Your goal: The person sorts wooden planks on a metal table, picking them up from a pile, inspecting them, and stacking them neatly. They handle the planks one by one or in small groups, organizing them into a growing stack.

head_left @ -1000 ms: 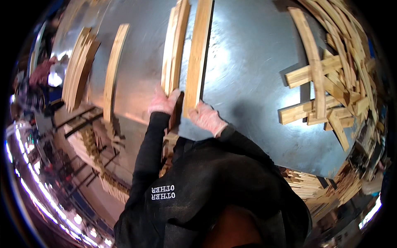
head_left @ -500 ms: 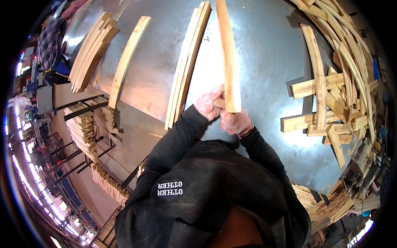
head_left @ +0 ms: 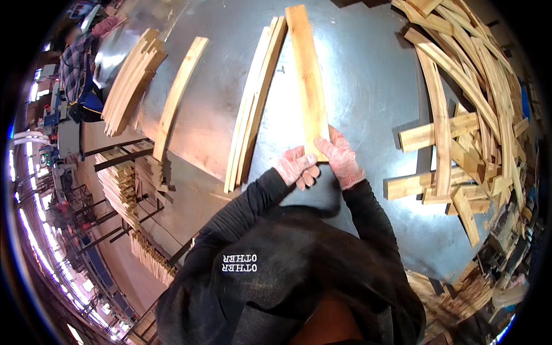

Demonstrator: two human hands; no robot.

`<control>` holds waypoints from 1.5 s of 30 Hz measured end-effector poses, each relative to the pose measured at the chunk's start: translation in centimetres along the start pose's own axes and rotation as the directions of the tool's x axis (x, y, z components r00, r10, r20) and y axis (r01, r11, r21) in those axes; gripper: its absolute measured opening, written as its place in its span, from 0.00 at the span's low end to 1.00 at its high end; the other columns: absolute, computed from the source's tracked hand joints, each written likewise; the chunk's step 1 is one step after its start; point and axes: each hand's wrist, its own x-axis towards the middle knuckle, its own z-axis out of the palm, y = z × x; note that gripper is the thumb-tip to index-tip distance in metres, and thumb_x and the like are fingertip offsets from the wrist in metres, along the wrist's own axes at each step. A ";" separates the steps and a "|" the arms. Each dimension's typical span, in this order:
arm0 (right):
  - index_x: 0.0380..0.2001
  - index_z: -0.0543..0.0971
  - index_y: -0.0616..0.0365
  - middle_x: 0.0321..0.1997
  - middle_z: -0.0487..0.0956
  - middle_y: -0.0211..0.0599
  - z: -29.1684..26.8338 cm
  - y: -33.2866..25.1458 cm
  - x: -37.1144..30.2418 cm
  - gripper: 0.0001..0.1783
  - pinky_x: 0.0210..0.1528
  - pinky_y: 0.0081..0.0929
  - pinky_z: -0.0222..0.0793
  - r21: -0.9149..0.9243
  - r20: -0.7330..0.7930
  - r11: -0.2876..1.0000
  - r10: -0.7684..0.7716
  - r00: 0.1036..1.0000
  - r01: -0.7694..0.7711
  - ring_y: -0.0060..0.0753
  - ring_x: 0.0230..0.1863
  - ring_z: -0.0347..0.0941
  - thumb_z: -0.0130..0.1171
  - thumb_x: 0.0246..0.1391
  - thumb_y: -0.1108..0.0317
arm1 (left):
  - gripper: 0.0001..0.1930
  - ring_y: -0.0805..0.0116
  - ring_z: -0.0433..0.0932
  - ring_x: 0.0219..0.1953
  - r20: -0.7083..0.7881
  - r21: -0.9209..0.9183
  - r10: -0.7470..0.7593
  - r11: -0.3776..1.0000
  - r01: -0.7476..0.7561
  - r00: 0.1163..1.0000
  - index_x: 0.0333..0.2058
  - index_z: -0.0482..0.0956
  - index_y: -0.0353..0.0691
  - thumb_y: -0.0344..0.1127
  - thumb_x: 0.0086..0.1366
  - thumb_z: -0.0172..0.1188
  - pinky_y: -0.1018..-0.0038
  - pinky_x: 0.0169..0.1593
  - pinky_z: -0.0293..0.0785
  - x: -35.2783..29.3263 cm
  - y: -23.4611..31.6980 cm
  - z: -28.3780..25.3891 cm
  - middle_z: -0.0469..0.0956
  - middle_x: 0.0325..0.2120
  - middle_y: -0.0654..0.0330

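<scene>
A long wooden board [head_left: 309,86] points away from me above the metal tabletop, its broad face turned up. At its near end my right hand [head_left: 341,160], in a pale pinkish work glove, grips the right edge with the thumb on top. My left hand [head_left: 294,167], gloved alike, is closed at the near left corner, fingertips showing past the board's end. Just left of the held board, several narrow wooden strips [head_left: 253,103] lie side by side on the table.
A single strip [head_left: 181,95] and a stack of strips [head_left: 132,83] lie farther left. Racked wood [head_left: 118,187] stands beyond the table's left edge. A jumbled pile of boards [head_left: 477,109] covers the right side. A person in a checked shirt [head_left: 75,66] is at far left.
The held board has been turned so its broad face shows more, and its far end swings left. My right hand has moved from under the near end to the right edge.
</scene>
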 end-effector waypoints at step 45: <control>0.59 0.69 0.55 0.44 0.74 0.38 -23.1 -11.7 -24.2 0.38 0.49 0.38 0.69 -0.872 0.202 -0.480 -0.522 0.828 -0.090 0.43 0.49 0.72 0.63 0.39 0.66 | 0.44 0.38 0.71 0.52 0.812 0.552 0.292 -0.666 -0.502 0.506 0.60 0.61 0.30 0.63 0.59 0.57 0.47 0.56 0.64 9.6 11.9 21.7 0.70 0.52 0.40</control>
